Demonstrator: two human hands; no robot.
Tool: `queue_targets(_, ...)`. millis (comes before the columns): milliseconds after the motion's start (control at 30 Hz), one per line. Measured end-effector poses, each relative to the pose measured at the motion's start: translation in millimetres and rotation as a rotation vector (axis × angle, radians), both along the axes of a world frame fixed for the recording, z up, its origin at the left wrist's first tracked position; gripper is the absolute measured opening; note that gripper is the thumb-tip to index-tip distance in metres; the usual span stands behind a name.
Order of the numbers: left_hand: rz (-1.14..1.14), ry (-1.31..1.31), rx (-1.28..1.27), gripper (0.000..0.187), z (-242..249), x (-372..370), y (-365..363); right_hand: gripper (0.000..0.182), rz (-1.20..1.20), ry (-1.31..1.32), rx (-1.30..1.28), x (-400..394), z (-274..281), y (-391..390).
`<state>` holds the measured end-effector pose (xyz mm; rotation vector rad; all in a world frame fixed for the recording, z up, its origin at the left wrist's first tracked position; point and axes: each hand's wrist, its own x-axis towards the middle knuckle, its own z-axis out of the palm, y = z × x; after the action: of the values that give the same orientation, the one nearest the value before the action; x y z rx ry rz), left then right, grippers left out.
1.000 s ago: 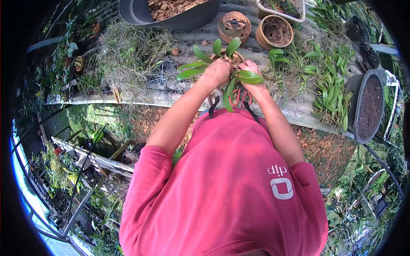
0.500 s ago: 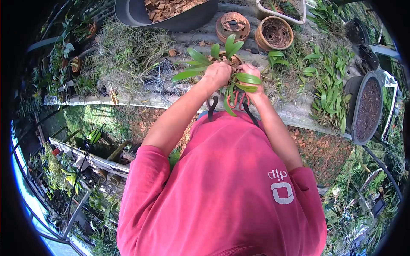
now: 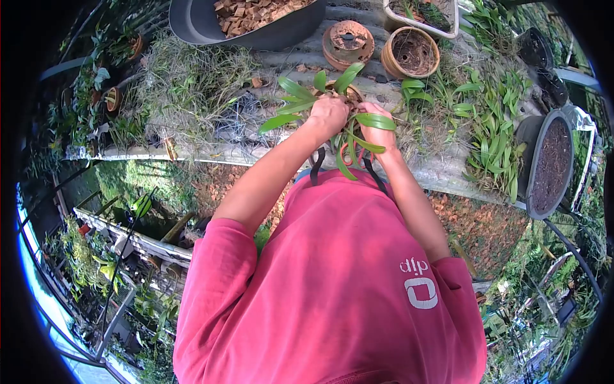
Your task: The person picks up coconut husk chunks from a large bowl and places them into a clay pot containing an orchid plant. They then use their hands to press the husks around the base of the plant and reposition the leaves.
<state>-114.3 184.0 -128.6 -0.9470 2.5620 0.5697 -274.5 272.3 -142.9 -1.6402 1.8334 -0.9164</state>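
A broad-leaved orchid plant (image 3: 295, 89) stands in a clay pot (image 3: 352, 93) at the table's near side, its green leaves spreading around both hands. My left hand (image 3: 329, 116) is closed around the base of the plant, over the pot, with its fingertips partly hidden. On the other side, my right hand (image 3: 378, 133) has its fingers bent in toward the same base. Leaves cross over it, and what its fingertips pinch is hidden. Red-handled scissors (image 3: 346, 153) show below the plant, close to my waist, partly covered by a leaf.
A black tub (image 3: 192, 25) of wood chips (image 3: 252, 16) sits at the far left. Beyond the plant are an upturned clay pot (image 3: 348, 45) and another pot (image 3: 391, 57). Dry roots (image 3: 192, 89) lie left, loose leafy plants (image 3: 499, 141) right, beside a large soil pot (image 3: 527, 166).
Both hands have shifted slightly toward me, the right one most, with its back turned more upward. The plant's leaves have moved a little with them.
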Motion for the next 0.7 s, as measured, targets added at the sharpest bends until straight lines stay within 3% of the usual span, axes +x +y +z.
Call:
queue_targets(233, 0.106, 0.133, 0.032, 0.027, 22.4, 10.8, 2.8, 0.014, 0.141, 0.196, -0.039, -3.2, -12.0, -6.3)
queue_targets(333, 0.234, 0.150, 0.022, 0.025, 9.7, 13.9, 9.4, 0.017, 0.075, 0.146, 0.216, -2.0, 1.7, -16.0)
queue_targets(367, 0.188, 0.089, -0.005, 0.024, 5.4, 8.9, 10.3, 0.018, 0.066, 0.139, 0.324, -2.0, 6.4, -21.3)
queue_targets(467, 0.082, -0.031, -0.063, 0.020, 16.1, -3.7, 9.2, 0.022, 0.135, 0.166, 0.230, -10.5, -2.5, -19.0)
queue_targets(567, 0.147, 0.025, 0.091, 0.026, 36.9, 3.4, 1.6, 0.025, 0.117, 0.139, 0.276, -9.0, -2.2, -14.4)
queue_targets(600, 0.138, 0.173, 0.032, 0.029, 34.7, 10.1, 3.0, 0.026, 0.102, 0.124, 0.305, -9.1, -0.7, -13.6)
queue_targets(667, 0.118, 0.469, -0.086, 0.037, 27.5, 29.3, 10.7, 0.030, 0.100, 0.089, 0.094, -9.6, -6.0, -5.9)
queue_targets(700, 0.145, 0.497, -0.058, 0.039, 32.6, 35.6, 12.9, 0.033, 0.103, 0.073, -0.014, -10.7, -9.8, -2.6)
